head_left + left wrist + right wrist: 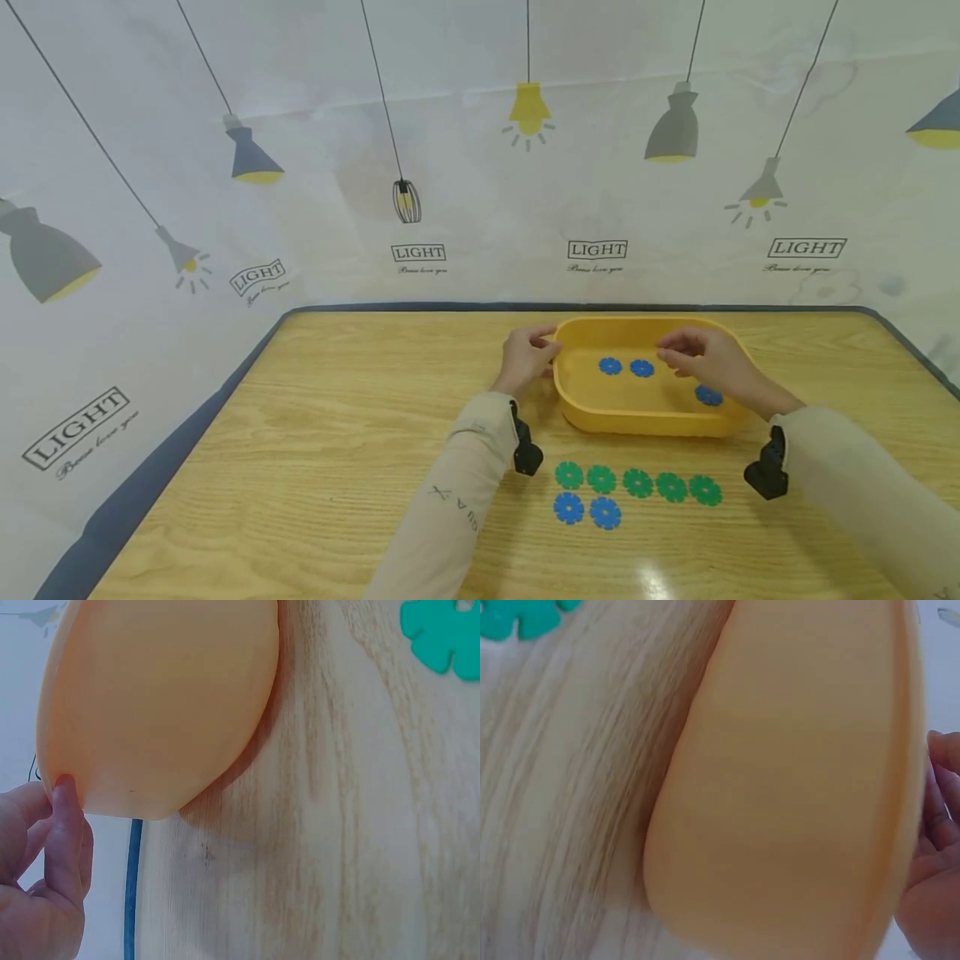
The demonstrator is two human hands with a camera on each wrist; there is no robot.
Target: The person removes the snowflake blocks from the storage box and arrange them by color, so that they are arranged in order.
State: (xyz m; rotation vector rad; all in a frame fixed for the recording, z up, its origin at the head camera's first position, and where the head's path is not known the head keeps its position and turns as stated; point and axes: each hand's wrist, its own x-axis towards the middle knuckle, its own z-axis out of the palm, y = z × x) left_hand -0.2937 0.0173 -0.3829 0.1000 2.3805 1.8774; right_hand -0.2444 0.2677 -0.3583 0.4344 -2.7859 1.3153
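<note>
My left hand (pixel 525 360) is at the left end of a yellow plastic tub (pixel 637 423), pinching its rim between thumb and fingers. Over the tub's right half hovers my right hand (pixel 708 364), its fingers loosely bent and nothing visible between them. Just left of its fingertips, a blue notched disc (pixel 642 368) lies on the tub floor beside another blue disc (pixel 611 366). A third blue disc (pixel 708 395) sits under the right hand, near the front wall. In the right wrist view the tub wall partly hides the right hand (pixel 937 847).
In front of the tub, several green notched discs (pixel 638 483) form a row on the wooden table (pixel 315 467). Two blue discs, one at the left (pixel 568 508) and its neighbour (pixel 605 513), lie below that row. A lamp-print curtain (pixel 480 192) hangs behind the table.
</note>
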